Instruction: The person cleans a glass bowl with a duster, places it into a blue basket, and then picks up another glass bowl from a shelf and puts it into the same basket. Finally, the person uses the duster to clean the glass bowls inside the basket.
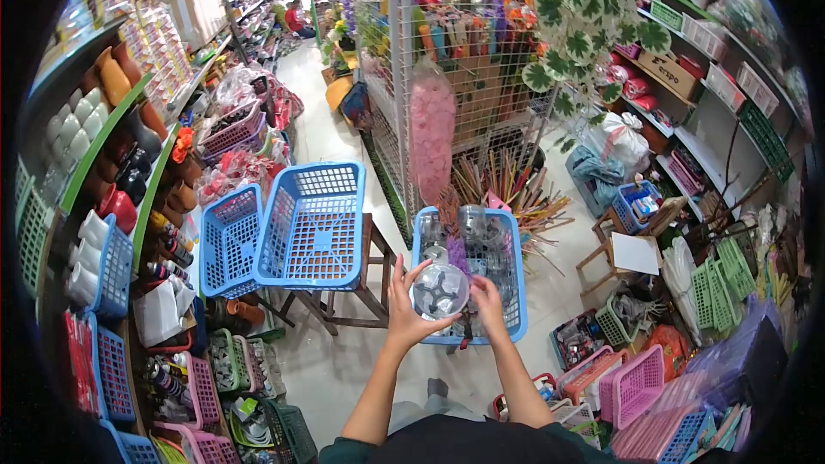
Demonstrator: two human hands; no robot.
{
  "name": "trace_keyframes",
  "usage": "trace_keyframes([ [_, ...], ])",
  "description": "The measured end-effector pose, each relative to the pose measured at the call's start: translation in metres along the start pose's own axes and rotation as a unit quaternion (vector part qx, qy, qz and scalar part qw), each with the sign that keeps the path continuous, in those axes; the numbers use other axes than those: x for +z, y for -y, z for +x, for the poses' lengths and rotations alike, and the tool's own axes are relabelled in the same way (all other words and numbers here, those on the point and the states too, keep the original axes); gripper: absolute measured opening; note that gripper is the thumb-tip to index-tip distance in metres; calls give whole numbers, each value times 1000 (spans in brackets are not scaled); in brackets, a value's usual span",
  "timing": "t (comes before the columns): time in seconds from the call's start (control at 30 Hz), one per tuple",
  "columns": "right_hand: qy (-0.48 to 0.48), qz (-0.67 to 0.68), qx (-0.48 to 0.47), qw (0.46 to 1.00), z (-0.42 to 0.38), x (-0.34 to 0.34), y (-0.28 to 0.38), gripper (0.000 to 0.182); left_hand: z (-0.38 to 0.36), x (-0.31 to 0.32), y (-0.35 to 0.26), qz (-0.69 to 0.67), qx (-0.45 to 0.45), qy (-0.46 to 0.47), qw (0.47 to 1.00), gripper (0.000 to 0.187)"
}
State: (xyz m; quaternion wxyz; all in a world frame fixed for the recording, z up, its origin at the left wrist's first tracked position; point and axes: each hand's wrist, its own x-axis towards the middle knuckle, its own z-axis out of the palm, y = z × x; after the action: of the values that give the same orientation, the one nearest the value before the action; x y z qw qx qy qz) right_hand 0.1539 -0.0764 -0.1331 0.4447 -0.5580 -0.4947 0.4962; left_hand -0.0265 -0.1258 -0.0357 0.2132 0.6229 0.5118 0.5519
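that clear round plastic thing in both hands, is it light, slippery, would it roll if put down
The clear round plastic container is probably light: the left hand and right hand hold it by its edges with loosely spread fingers. Its glossy surface may be slippery. Its round outline suggests it could roll if set on edge.

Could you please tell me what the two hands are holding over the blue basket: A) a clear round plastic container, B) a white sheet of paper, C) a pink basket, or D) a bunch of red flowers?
A: the left hand and right hand both grip a clear round plastic container above the blue basket.
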Motion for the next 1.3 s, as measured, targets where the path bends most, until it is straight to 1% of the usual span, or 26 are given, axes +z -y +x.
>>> trace_keyframes([
  [0.03, 38, 126, -23, 991, -3, 2, 29, 48, 0, -6, -3, 5, 0, -9, 1000, 128],
  [0.07, 50, 126, -27, 990, -10, 8, 63, 48, 0, -14, -7, 22, 3, -6, 1000, 127],
  [0.13, 99, 170, -105, 975, -34, 25, 127, 55, 2, -35, -24, 59, 17, -13, 998, 126],
  [0.17, 114, 172, -111, 972, -46, 34, 146, 55, 1, -44, -29, 68, 18, -26, 997, 126],
  [0.23, 167, 75, -196, 963, -63, 57, 174, 58, -2, -66, -35, 8, 11, -70, 997, 127],
  [0.27, 170, 32, -243, 954, -69, 71, 177, 65, -5, -83, -38, 64, 18, -86, 994, 128],
  [0.3, 163, -53, -301, 938, -79, 83, 194, 71, -8, -98, -40, 74, 18, -103, 992, 128],
  [0.37, 182, -75, -361, 912, -92, 115, 205, 78, -17, -129, -45, 80, 28, -147, 986, 128],
  [0.4, 210, -66, -359, 907, -100, 131, 209, 82, -21, -148, -51, 123, 32, -164, 978, 128],
  [0.43, 225, -61, -368, 900, -108, 148, 214, 82, -26, -166, -55, 133, 32, -179, 974, 128],
  [0.53, 249, -84, -451, 853, -136, 198, 228, 90, -48, -220, -63, 227, 53, -243, 942, 126],
  [0.67, 309, -62, -450, 836, -189, 270, 241, 96, -92, -296, -73, 300, 51, -305, 903, 124],
  [0.83, 429, 2, -462, 776, -270, 358, 245, 97, -173, -380, -90, 332, 44, -405, 851, 114],
  [0.9, 473, 39, -478, 739, -308, 384, 249, 95, -209, -407, -100, 357, 43, -445, 820, 114],
  [0.93, 491, 45, -474, 729, -326, 396, 246, 95, -229, -419, -110, 420, 23, -449, 788, 114],
  [1.03, 545, 86, -492, 673, -378, 427, 243, 98, -279, -443, -129, 436, 13, -505, 745, 110],
  [1.1, 589, 84, -474, 649, -411, 436, 248, 98, -309, -455, -143, 455, 0, -532, 714, 108],
  [1.17, 582, 42, -538, 609, -439, 442, 256, 99, -339, -464, -156, 522, -34, -537, 662, 107],
  [1.23, 597, 93, -546, 580, -463, 449, 262, 95, -359, -468, -175, 535, -59, -547, 641, 106],
  [1.3, 622, 114, -530, 565, -479, 463, 262, 94, -377, -474, -195, 528, -63, -537, 655, 103],
])
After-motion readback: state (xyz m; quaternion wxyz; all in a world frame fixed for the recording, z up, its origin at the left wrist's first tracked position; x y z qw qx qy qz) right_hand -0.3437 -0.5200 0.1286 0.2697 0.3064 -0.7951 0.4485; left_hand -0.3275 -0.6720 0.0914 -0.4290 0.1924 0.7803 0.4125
